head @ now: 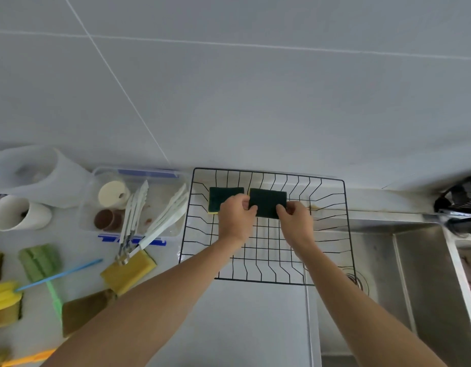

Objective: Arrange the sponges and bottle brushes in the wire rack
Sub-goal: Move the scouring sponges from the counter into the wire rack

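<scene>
A pale tiled wall [229, 88] fills the upper half of what I see, and below it a white counter [242, 327] runs to a steel sink [414, 274] on the right. Starting at my hands: my left hand [235, 221] and my right hand [295, 223] both reach into the black wire rack [345, 234], and between them they pinch a dark green sponge [267, 201], the left fingers curled on its left edge and the right fingers on its right edge. That sponge sits toward the far side of the rack, about 12 o'clock from my hands. Just beside it at 9 o'clock lies a second green sponge [223, 197] with a yellow underside showing at its near corner; my left hand overlaps its near right corner, and I cannot tell whether the two sponges touch. The rack stands partly on the counter and partly over the sink's left edge. Farther out at 9 o'clock a clear plastic container [96, 207] holds white-handled brushes [163, 218] and some cups. At 8 o'clock on the counter lie a yellow sponge [128, 271], a brown sponge [80, 313], a light green brush [39, 260], a yellow brush with a blue handle [59, 275], and more sponges at the left edge. A white cup [20, 213] lies on its side at far left.
</scene>
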